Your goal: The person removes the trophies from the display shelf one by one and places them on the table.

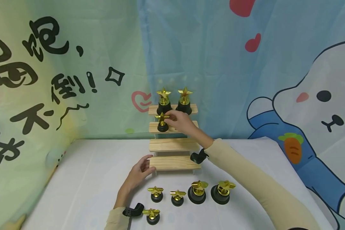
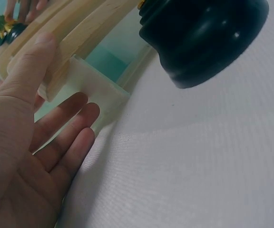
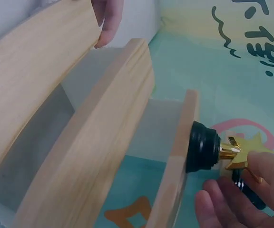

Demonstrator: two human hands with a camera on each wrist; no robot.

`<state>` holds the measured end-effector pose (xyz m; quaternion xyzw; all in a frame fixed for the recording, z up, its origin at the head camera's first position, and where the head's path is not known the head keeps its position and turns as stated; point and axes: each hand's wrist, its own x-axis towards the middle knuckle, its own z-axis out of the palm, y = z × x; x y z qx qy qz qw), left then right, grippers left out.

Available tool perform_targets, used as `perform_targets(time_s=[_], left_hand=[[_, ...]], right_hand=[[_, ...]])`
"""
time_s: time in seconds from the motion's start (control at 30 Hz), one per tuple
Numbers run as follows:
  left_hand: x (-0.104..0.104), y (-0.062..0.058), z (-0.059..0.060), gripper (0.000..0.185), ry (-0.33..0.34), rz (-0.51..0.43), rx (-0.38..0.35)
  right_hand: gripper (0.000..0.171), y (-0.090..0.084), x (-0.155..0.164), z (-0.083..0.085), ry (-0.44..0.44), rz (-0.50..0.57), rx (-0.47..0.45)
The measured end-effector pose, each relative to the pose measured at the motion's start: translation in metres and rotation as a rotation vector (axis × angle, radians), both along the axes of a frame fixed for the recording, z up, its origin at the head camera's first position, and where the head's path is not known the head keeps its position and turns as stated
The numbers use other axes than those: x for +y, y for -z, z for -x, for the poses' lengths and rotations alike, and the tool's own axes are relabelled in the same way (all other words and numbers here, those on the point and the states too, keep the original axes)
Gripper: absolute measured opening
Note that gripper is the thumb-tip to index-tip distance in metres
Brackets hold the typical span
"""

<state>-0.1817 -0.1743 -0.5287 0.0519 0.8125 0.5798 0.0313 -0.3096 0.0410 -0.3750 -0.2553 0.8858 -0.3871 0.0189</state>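
Observation:
A four-step wooden shelf (image 1: 173, 145) stands at the back of the white table. On its second step from the top sits a small gold star trophy (image 1: 162, 123) with a black base. My right hand (image 1: 170, 118) pinches its star; in the right wrist view the trophy (image 3: 208, 148) stands on the step edge with my right hand (image 3: 251, 185) around the star. My left hand (image 1: 146, 164) lies flat against the left end of the lowest step. In the left wrist view the left hand (image 2: 63, 76) has its thumb along the wooden shelf (image 2: 80, 28) and straight fingers on the white side panel.
Two large star trophies (image 1: 164, 102) (image 1: 184, 101) fill the top step. In front of the shelf stand three small trophies (image 1: 156, 194) (image 1: 177, 197) (image 1: 151, 216) and two large ones (image 1: 198, 191) (image 1: 222, 191). A printed cloth backdrop hangs close behind.

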Motion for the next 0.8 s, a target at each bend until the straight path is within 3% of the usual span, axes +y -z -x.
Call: perform_targets(time_s=[0.2,0.47,0.8], left_hand=[[0.000,0.002,0.000,0.059,-0.006,-0.006,0.001],[-0.006,0.026,0.012,0.059,-0.013,-0.004,-0.010],[-0.007,0.024,0.011,0.061,0.006,-0.008,-0.018]], right_hand=[[0.032,0.005,-0.005,-0.003,0.019,0.019,0.038],[0.030,0.001,0.002,-0.018,-0.006,0.084,0.039],[0.030,-0.010,0.015,-0.057,-0.053,0.115,0.035]])
